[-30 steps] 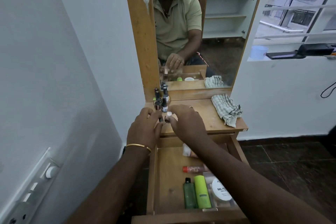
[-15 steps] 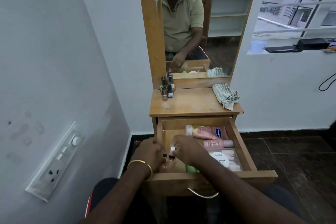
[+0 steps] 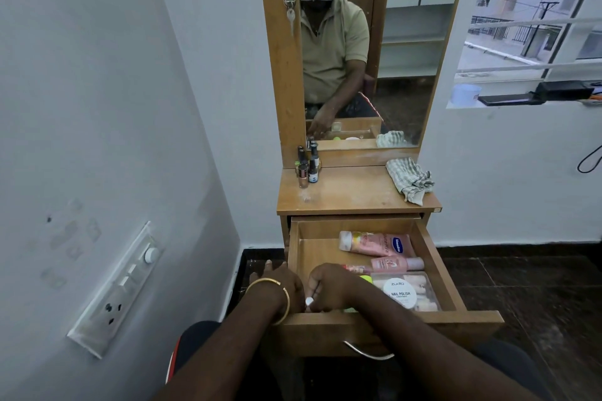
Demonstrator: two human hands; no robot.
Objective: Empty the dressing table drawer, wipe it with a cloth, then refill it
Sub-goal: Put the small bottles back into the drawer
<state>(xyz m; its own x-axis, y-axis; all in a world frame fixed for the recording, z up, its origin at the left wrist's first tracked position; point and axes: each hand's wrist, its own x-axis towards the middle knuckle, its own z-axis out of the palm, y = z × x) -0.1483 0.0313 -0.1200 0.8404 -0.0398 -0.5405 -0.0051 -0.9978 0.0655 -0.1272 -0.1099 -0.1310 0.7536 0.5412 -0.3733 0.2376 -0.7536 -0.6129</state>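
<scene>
Drawer point(image 3: 436, 257), open: we are reaching back in from the tabletop. Right hand point(image 3: 329, 290) is pinching a white-capped item point(image 3: 308, 301) at the front-left corner; left hand point(image 3: 283, 286) curled, contents unclear. Emptying is continuing; tubes remaining.

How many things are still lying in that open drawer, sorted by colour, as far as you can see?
Pink tubes and bottles: 2, the big tube and the smaller bottle
Red-patterned tube: 1
Bright green item, mostly hidden by the right hand: 1
Clear nail polish box: 1
Total: 5 visible; the hands may hide more.
</scene>
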